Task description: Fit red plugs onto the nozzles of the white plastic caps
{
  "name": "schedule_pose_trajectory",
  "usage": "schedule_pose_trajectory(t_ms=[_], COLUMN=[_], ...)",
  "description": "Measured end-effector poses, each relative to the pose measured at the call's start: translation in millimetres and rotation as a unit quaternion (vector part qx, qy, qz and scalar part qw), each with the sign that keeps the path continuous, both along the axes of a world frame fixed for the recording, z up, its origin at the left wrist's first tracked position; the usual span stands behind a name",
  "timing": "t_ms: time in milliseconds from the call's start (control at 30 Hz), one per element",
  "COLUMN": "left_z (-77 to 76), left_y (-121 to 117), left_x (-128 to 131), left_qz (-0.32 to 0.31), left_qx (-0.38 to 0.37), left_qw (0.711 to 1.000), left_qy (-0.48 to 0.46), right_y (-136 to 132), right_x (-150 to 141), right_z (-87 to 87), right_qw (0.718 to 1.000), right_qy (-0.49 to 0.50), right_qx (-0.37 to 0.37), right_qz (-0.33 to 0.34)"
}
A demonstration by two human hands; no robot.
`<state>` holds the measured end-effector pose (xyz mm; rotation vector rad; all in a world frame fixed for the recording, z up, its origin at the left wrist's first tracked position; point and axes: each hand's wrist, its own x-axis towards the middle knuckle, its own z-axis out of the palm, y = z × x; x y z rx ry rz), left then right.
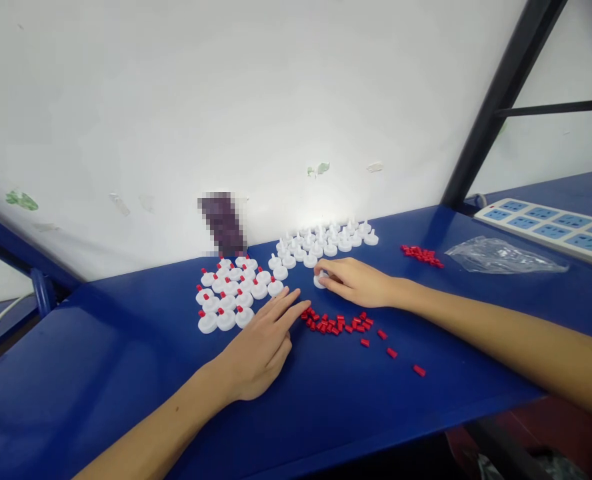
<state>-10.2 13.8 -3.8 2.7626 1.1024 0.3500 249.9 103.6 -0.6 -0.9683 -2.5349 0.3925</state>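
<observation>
My right hand (pixel 353 280) pinches a white nozzle cap (pixel 319 281) between thumb and fingers, low over the blue table; the fingers hide much of it. Palm down, my left hand (pixel 263 343) has its fingers stretched out and apart, and the index fingertip reaches the left edge of a pile of small red tips (pixel 330 325). Left of it stands a group of white nozzle caps with red tips on their spouts (pixel 227 301). Behind my right hand are rows of white nozzle caps with bare spouts (pixel 330 248).
A second small heap of red tips (pixel 423 255) lies to the right, beside a clear plastic bag (pixel 501 255). Farther right is a white power strip (pixel 551 223) with blue sockets. A dark post (pixel 496 100) rises at the back. A pixelated dark rectangle (pixel 223 223) leans on the wall.
</observation>
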Motion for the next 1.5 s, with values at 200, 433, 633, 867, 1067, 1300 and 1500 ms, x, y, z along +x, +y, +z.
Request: schedule_pose_trajectory(t_ms=[200, 433, 633, 867, 1067, 1300, 1500], left_z=[-5.2, -2.3, -10.2, -1.3, 6.6, 7.5, 4.7], left_y=[2, -1, -1, -6, -9, -10, -11], left_x=[2, 8, 7, 9, 12, 13, 12], left_qz=[0.084, 0.178, 0.205, 0.160, 0.062, 0.067, 0.075], left_qx=[0.001, -0.022, -0.003, 0.017, 0.073, 0.052, 0.040], left_qw=[0.996, 0.983, 0.978, 0.986, 0.983, 0.979, 0.978], left_qy=[0.015, 0.033, 0.027, -0.038, -0.155, -0.183, -0.190], right_y=[1, 1, -6, -29, -55, -50, -50], right_x=[1, 3, 4, -2, -13, 5, 42], right_z=[-0.3, 0.3, 4.2, 13.4, 14.9, 49.5, 79.5], right_qw=[1.000, 0.999, 0.997, 0.984, 0.966, 0.992, 0.891], right_qy=[0.011, 0.048, 0.054, 0.159, 0.210, 0.059, -0.270], right_qx=[0.006, 0.016, 0.050, 0.071, 0.053, -0.062, -0.358], right_qz=[0.010, 0.003, 0.011, 0.040, 0.140, 0.088, 0.069])
